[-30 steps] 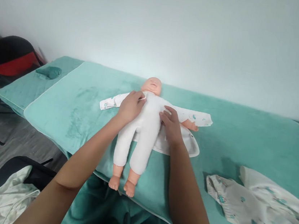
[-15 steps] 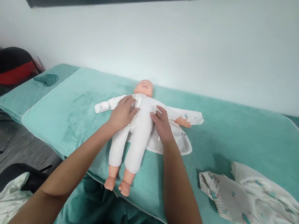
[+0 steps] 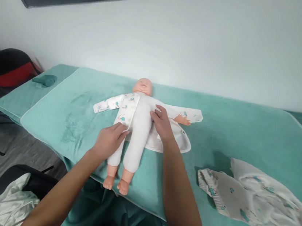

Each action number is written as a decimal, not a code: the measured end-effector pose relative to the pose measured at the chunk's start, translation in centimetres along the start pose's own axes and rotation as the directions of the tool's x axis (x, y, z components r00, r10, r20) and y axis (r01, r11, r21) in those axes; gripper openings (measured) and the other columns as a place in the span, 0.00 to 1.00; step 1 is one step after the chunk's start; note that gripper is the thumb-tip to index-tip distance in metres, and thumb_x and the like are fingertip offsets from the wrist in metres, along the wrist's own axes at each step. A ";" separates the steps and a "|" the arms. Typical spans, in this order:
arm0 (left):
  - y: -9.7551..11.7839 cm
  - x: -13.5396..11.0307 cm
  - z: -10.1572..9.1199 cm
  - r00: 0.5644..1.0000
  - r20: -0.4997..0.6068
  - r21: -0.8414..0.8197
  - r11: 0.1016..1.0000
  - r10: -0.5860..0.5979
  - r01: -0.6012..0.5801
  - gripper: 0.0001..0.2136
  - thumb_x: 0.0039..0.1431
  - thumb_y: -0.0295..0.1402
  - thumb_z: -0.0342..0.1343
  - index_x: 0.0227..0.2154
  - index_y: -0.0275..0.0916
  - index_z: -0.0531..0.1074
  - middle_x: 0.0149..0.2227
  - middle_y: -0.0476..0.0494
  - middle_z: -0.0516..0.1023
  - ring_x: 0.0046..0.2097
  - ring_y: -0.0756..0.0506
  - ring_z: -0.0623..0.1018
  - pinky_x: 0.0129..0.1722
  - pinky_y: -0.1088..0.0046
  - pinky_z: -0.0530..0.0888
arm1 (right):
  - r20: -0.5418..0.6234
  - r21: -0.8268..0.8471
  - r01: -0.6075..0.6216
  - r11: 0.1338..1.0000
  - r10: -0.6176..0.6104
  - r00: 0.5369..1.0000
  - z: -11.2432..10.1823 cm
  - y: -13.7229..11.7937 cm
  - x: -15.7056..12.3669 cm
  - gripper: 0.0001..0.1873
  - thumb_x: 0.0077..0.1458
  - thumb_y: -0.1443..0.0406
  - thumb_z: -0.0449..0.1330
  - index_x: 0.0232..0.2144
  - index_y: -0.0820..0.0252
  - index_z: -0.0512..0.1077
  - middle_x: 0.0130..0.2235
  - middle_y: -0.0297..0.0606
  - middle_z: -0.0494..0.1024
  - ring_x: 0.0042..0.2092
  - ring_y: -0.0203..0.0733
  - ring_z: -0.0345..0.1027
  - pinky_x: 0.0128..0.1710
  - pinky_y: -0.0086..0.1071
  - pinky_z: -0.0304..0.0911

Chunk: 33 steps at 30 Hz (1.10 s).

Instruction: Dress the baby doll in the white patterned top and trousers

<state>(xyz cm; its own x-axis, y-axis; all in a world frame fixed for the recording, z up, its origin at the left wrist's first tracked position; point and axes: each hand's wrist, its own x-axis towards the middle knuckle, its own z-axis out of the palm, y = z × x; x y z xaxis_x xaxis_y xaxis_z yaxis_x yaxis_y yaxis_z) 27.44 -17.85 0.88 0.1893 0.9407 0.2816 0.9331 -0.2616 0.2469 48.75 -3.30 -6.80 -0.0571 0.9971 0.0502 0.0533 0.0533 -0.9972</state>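
Observation:
A baby doll (image 3: 138, 141) with a white cloth body lies face up, its bare feet toward me. Its printed white baby shirt (image 3: 128, 106) lies with one front panel over the left part of the chest and the other spread out on the right. One doll hand shows beside the right sleeve (image 3: 194, 114). At the lower hem of the left panel, my left hand (image 3: 110, 141) is closed, pinching the cloth edge. My right hand (image 3: 162, 124) rests against the right side of the doll's torso, fingers bent and apart.
The doll lies on a bed with a green cover (image 3: 82, 112). Crumpled printed baby clothing (image 3: 252, 202) lies at the right. A black chair at lower left bears a pale cloth (image 3: 9, 202). Black and red chairs (image 3: 13, 70) stand at far left, and a white wall rises behind.
My left hand has slid down from the doll's chest to the shirt's lower hem, and the left panel now lies flatter in view. My right hand has stayed at the torso.

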 end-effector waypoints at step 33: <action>1.6 12.5 4.0 0.995 0.003 -0.074 0.992 0.103 -0.102 0.24 0.72 0.43 0.45 0.67 0.43 0.63 0.73 0.43 0.60 0.75 0.43 0.57 0.76 0.56 0.51 | 0.027 0.231 0.071 0.970 -0.080 0.996 1.0 -0.1 0.7 0.23 0.57 0.52 0.61 0.50 0.48 0.59 0.50 0.37 0.76 0.52 0.44 0.73 0.55 0.43 0.68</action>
<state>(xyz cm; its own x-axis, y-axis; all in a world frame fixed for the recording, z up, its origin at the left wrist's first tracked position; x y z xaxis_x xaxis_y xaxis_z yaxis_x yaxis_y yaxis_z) 32.51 -5.59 1.07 0.2850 0.9095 0.3026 0.8835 -0.3717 0.2850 47.75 -2.71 -6.73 -0.0882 0.9878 0.1281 -0.1823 0.1104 -0.9770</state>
